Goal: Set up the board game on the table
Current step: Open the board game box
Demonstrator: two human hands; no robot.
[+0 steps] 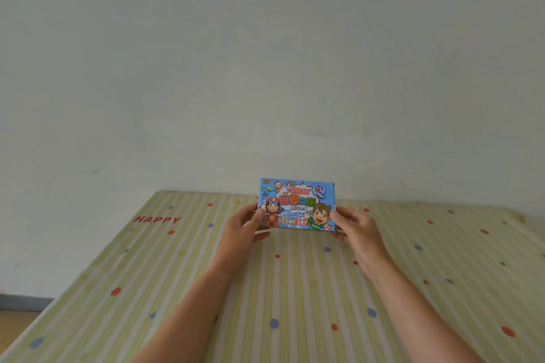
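Holding the closed package is the step in hand: a small blue cardboard game box with cartoon figures [296,205] is gripped at its short ends, the left hand [247,225] curled round the left edge and the right hand [356,228] pinching the right edge. The box is held upright, its printed face toward the camera, over the far middle of the table covered in a green-striped cloth with red and blue dots [295,289]. Contact with the cloth cannot be confirmed. No flap is seen open, so setup is judged barely begun. The next move calls for the box to be turned, a flap found and opened. Legible on the box: "GO" upper left, "UNCLE WANG" low centre, large Chinese title characters. The red word "HAPPY" [157,219] is printed on the cloth, far left.
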